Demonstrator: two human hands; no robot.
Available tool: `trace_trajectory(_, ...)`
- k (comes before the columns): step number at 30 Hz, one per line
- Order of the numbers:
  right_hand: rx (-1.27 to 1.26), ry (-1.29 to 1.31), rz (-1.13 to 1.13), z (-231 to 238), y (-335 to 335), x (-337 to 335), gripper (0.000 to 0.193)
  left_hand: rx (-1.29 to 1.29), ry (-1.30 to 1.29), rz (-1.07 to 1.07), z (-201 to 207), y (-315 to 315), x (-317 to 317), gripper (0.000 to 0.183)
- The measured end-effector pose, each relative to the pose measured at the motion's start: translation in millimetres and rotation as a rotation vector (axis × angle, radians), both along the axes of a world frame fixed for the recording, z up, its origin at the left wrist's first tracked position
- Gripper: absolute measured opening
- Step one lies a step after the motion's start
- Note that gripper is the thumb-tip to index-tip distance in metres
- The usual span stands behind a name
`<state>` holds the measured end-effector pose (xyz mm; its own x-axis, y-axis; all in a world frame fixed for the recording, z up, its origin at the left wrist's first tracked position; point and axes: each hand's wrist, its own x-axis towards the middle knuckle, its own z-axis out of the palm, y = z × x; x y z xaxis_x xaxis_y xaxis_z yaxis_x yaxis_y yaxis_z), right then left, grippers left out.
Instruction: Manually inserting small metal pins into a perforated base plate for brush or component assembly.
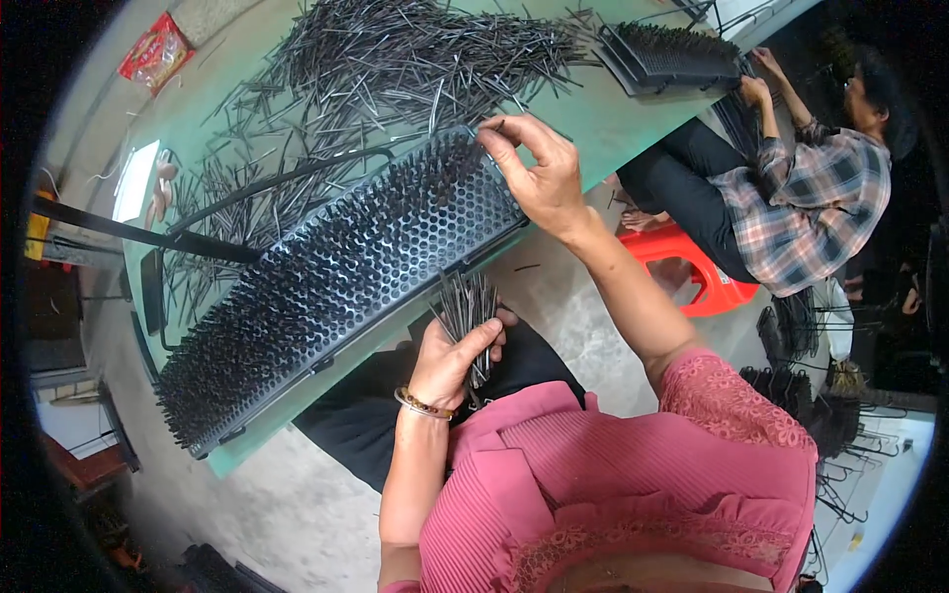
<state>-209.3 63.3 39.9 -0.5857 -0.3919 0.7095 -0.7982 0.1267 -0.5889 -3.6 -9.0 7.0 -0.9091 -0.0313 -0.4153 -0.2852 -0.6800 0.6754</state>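
Observation:
A long dark panel [435, 222] full of round holes lies slantwise on the green table, with short dark strips standing upright in many of its holes. Bare holes show mostly along its near right part. My left hand [455, 356], below the panel's near edge, is closed around a bunch of thin dark strips [467, 306]. Over the panel's far right end, my right hand [539, 168] pinches with thumb and forefinger; what is between the fingertips is too small to make out.
A large heap of loose dark strips [405, 59] covers the table behind the panel. A black metal bar [148, 235] crosses at left. At right, a co-worker [811, 198] on a red stool [692, 267] handles a similar filled panel [672, 54]. A red packet [156, 51] lies far left.

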Motion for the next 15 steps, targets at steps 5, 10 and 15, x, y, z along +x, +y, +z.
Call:
trace_trajectory(5,0.084,0.085,0.055,-12.1,1.0,-0.2,0.01,0.002,-0.057,0.014,2.6,3.1,0.2,0.022)
trace_trajectory(10,0.09,0.164,0.097,-7.8,1.3,0.4,0.013,-0.021,-0.031,-0.004,-0.7,4.1,3.5,0.027)
trace_trajectory(15,0.086,0.184,0.112,-11.6,1.1,-0.5,0.015,0.013,-0.04,0.004,-0.6,3.2,4.5,0.025)
